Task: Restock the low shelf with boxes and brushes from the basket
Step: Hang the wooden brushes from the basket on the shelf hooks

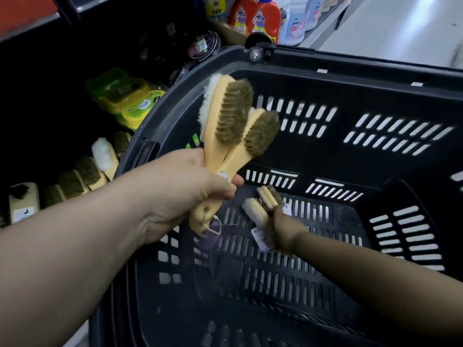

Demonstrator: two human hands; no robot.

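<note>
Mostly, the head view is filled by a slotted black plastic basket (pixel 350 60), which stands just beside a low dark shelf (pixel 37 108) on the left. Along that shelf's front edge stands a row of wooden brushes (pixel 82 175), bristles up, one with a white fleece pad. Green-and-yellow packs (pixel 130 101) sit farther back on the shelf, close to the basket's left rim. Farther along the shelving, at the top, red and white bottles (pixel 265 18) stand beside a pale floor (pixel 400 28).

The left hand (pixel 190 189) is raised over the basket's left rim, fingers wrapped round the handles of two pale wooden brushes (pixel 225 136) with olive bristles, their heads fanned upward. The right hand (pixel 284 227), shadowed and blurred, reaches down near the basket's bottom and grips smaller wooden brushes (pixel 261 206) with paper tags hanging.
</note>
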